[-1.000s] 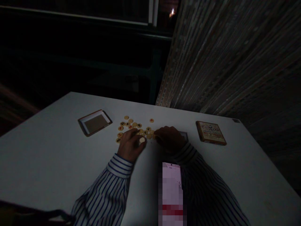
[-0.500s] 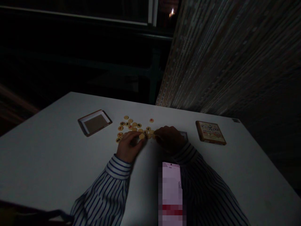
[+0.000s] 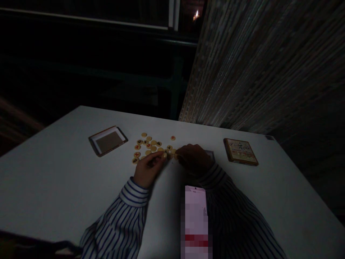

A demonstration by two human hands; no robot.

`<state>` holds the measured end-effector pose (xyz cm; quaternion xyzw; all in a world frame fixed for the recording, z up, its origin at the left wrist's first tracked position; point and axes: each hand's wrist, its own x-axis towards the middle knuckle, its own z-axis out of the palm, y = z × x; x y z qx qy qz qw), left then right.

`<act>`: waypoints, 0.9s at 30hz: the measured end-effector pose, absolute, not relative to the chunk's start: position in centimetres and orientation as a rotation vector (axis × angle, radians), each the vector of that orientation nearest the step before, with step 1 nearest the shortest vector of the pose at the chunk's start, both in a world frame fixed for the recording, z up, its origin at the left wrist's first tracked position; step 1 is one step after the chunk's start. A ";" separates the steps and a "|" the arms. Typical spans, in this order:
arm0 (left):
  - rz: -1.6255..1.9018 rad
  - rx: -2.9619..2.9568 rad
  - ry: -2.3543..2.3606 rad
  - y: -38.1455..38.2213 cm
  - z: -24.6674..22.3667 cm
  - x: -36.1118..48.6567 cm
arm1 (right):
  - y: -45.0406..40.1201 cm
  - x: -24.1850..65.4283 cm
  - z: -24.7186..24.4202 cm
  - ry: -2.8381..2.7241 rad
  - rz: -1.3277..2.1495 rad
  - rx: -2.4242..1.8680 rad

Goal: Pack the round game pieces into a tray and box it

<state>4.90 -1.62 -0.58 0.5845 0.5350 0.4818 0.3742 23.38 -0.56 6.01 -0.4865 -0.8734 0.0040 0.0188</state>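
Observation:
Round pale-yellow xiangqi pieces (image 3: 153, 148) lie loosely together on the white table (image 3: 107, 187), some showing red or black characters, others plain. My left hand (image 3: 147, 171) is closed in a pinch, with one xiangqi piece (image 3: 164, 155) between thumb and fingertips. Beside it, my right hand (image 3: 195, 158) is in deep shadow with its fingers curled down at the right end of the group. Pale pieces show right at its fingertips; what is inside the fingers is hidden. Part of a grey flat thing (image 3: 210, 154) shows behind the right hand.
An open shallow box half (image 3: 93, 145) lies to the left. On the right lies a box or lid with a printed top (image 3: 240, 151). A lit phone (image 3: 196, 208), partly pixelated, is by my right forearm. A string curtain (image 3: 229, 72) hangs beyond the table.
My left hand has turned a little and shifted slightly right, tilting its piece more edge-on and uncovering a plain piece behind it. My right hand is almost still.

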 end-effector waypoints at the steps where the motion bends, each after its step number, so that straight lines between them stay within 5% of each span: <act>1: 1.227 1.473 1.364 -1.6 -0.5 4.9 | -0.6 23.4 6.0 -2.707 0.004 -1.504; 27: 1.151 1.152 1.168 -1.3 -0.9 5.1 | -0.8 22.2 5.7 -2.622 0.038 -1.158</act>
